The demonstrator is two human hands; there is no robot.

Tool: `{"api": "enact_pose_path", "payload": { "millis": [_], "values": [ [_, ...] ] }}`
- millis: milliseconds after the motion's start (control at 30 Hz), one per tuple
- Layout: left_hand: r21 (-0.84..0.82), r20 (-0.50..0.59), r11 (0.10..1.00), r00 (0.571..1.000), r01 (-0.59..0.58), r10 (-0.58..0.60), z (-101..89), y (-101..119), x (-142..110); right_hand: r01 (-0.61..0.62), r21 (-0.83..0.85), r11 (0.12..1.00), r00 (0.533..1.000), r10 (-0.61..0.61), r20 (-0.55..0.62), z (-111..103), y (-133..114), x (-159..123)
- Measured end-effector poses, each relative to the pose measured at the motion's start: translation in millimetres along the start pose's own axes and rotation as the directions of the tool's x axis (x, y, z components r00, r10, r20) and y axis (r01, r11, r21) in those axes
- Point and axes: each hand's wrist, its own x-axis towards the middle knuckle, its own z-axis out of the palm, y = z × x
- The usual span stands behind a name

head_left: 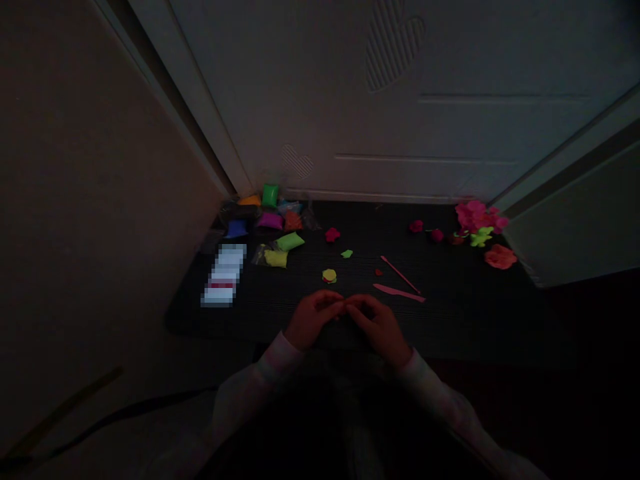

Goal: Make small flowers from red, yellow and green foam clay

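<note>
Over the front edge of the dark table, my left hand (313, 319) and my right hand (380, 328) meet, thumbs and fingertips pinched together. Whatever small piece lies between the fingertips is too dark and covered to make out. Just beyond my left hand lies a small yellow clay disc (329, 275) with red and green at its rim. To the right, past my right hand, are a pink plastic knife (399, 293), a thin pink modelling stick (401, 275) and a small red clay bit (379, 272). Farther back sit a light green clay piece (347, 254) and a pink-red clay flower (332, 235).
Bags of coloured clay, among them a green one (270, 195) and a yellow one (276, 258), pile up at the back left. A blurred-out bright screen (224, 275) lies before them. Pink flowers (477, 217) and a coral flower (501, 257) stand at right. A white door panel (320, 100) rises behind.
</note>
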Motion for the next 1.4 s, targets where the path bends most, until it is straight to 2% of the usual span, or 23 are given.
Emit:
{"api": "enact_pose_path", "payload": {
  "millis": [100,167,233,367,500,667,833,1000,1067,1100,1233,1400],
  "values": [
    [0.171,-0.145,0.984,0.987,-0.05,0.076,-7.5,-2,6,0.003,0.001,1.0,1.0,-0.003,-0.01,-2,1,0],
    [0.304,-0.248,0.95,0.958,-0.067,0.147,-13.8,-4,14,0.004,0.005,1.0,1.0,-0.004,-0.027,-4,2,1],
    [0.419,-0.304,0.905,0.929,-0.07,0.213,-18.4,-4,23,0.007,0.006,1.0,0.999,-0.007,-0.04,-4,3,1],
    [0.559,-0.32,0.827,0.904,-0.06,0.282,-16.5,-3,38,0.017,0.003,1.0,0.998,-0.017,-0.056,-4,7,0],
    [0.598,-0.282,0.799,0.915,-0.068,0.288,-7.5,0,42,0.026,0.007,1.0,0.998,-0.026,-0.064,-5,9,-1],
    [0.523,-0.216,0.844,0.94,-0.117,0.264,-3.3,0,39,0.019,0.03,0.999,0.995,-0.016,-0.093,-5,7,-2],
    [0.326,-0.158,0.934,0.965,-0.148,0.208,-0.5,1,32,0.017,0.085,0.996,0.994,-0.008,-0.111,-5,4,-2],
    [0.106,-0.048,0.982,0.985,-0.159,0.165,0.0,20,8,0.025,0.123,0.992,0.993,-0.01,-0.119,-13,-15,-14],
    [-0.092,-0.022,0.986,0.99,-0.142,0.14,-0.9,32,-5,0.073,0.084,0.994,0.993,-0.065,-0.1,-18,-28,-22],
    [-0.133,-0.028,0.978,0.987,-0.159,0.156,-1.4,37,-12,0.128,0.044,0.991,0.988,-0.123,-0.098,-20,-35,-27],
    [-0.151,-0.06,0.953,0.964,-0.264,0.258,-3.1,56,-31,0.322,-0.041,0.946,0.946,-0.323,-0.025,-25,-57,-41],
    [-0.009,-0.036,0.925,0.925,-0.379,0.378,-5.4,65,-44,0.428,-0.05,0.902,0.904,-0.428,0.006,-25,-66,-48]
  ]
}}
